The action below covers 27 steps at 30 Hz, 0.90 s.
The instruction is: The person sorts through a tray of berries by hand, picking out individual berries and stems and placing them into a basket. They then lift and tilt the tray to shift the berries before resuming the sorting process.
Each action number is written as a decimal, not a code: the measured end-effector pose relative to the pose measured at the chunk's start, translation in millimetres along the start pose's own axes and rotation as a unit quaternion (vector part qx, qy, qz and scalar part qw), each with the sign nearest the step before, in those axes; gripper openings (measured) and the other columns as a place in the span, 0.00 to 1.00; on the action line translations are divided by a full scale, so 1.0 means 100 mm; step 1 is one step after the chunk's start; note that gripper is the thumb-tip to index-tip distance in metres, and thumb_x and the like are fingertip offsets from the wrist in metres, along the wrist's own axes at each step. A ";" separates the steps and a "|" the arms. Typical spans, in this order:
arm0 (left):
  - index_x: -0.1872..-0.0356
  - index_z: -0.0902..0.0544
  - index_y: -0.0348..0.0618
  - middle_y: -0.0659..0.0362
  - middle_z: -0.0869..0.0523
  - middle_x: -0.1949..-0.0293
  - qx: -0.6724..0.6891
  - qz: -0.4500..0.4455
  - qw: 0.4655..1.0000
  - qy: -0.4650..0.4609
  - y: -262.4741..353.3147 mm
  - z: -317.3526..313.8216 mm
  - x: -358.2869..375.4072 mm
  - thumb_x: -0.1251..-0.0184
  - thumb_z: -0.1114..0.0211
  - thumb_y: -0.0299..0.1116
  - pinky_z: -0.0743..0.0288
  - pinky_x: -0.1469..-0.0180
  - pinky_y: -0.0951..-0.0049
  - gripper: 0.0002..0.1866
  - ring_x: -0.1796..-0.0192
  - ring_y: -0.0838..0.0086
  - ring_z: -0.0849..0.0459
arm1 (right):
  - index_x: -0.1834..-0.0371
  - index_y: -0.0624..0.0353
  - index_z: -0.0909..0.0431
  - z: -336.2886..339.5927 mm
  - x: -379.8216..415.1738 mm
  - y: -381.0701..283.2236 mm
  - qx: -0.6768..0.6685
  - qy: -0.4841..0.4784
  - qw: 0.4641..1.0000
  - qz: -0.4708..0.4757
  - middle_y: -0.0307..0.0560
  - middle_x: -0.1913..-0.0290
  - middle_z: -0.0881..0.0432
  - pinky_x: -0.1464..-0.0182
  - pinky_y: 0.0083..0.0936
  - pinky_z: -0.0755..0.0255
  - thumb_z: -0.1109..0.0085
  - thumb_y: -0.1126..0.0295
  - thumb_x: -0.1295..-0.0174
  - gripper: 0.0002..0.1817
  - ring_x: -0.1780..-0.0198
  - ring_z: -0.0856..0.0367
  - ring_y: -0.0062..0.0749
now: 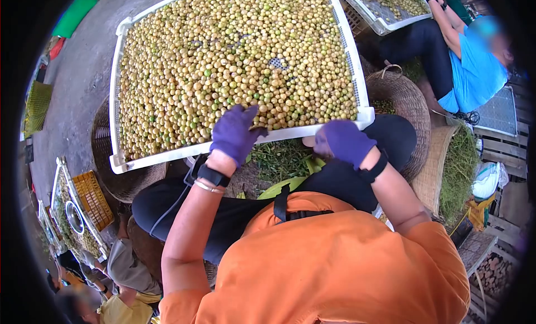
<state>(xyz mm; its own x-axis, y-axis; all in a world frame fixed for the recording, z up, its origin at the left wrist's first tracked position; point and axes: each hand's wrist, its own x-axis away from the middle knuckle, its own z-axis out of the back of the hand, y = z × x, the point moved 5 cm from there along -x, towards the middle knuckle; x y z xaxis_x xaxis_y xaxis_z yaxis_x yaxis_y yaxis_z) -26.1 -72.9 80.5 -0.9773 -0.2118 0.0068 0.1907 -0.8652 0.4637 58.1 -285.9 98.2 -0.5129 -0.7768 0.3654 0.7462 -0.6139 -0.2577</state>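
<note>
A white mesh tray point(116, 89) in front of me is covered with small round yellow-green fruits point(234, 61). My left hand point(237, 135), in a purple glove, is at the tray's near edge, its fingers apart over the fruits beside the rim. Just below the near rim, towards the right corner, is my right hand point(343, 144), also gloved in purple. Its fingers are blurred and partly hidden, so what they hold, if anything, does not show. Green stems and leaves point(282, 159) lie under the near edge, between my hands.
Woven baskets point(410, 109) stand right and left of the tray. A basket of green stems point(459, 168) is farther right. A person in blue point(474, 73) sits at another tray point(385, 25). At lower left are a yellow crate point(94, 200), more trays and people.
</note>
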 end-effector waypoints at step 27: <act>0.54 0.17 0.53 0.55 0.19 0.59 -0.032 -0.114 0.992 0.033 0.23 -0.51 -0.23 0.44 0.31 0.39 0.22 0.58 0.60 0.15 0.58 0.57 0.17 | 0.66 0.54 0.19 -0.25 -0.93 0.11 0.101 0.103 0.989 0.037 0.54 0.60 0.20 0.61 0.42 0.25 0.46 0.68 0.43 0.07 0.60 0.17 0.49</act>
<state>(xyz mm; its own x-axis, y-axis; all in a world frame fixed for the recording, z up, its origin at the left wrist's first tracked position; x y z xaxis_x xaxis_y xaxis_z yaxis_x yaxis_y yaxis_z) 5.1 -110.7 46.1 -0.9880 -0.0347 -0.1502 -0.0268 -0.9208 0.3890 103.4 -224.0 38.6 -0.5131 -0.8440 0.1562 0.8442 -0.5291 -0.0856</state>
